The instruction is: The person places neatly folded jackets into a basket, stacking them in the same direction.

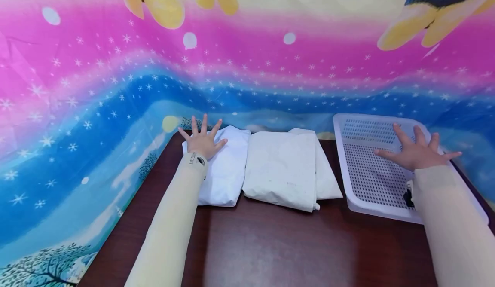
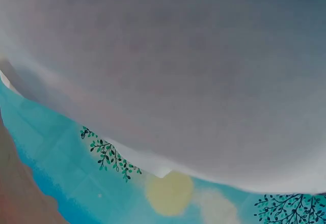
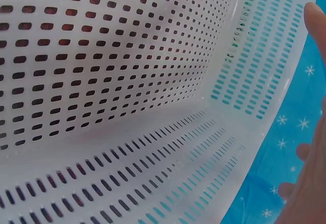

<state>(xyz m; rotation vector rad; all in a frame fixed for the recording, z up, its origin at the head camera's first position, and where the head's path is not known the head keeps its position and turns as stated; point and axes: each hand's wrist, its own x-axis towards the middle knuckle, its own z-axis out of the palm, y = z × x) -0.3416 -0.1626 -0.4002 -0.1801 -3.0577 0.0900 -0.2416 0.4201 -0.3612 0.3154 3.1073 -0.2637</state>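
Note:
With fingers spread wide, my left hand (image 1: 203, 143) is over the left part of a folded white cloth (image 1: 226, 171); whether it touches the cloth I cannot tell. Close up, the white cloth (image 2: 168, 81) fills most of the left wrist view. A folded cream-coloured cloth (image 1: 282, 166) lies beside it, to the right. My right hand (image 1: 419, 149), fingers also splayed, is above a white perforated plastic basket (image 1: 349, 192) and holds nothing. In the right wrist view the basket (image 3: 102, 158) shows its slotted floor and walls, with part of the hand (image 3: 310, 168) at the right edge.
The dark brown wooden table (image 1: 278, 244) carries both cloths and the basket. A printed curtain (image 1: 251, 63) with snowflakes hangs around its back and left side. Something small and black (image 1: 408, 194) shows beside the right sleeve.

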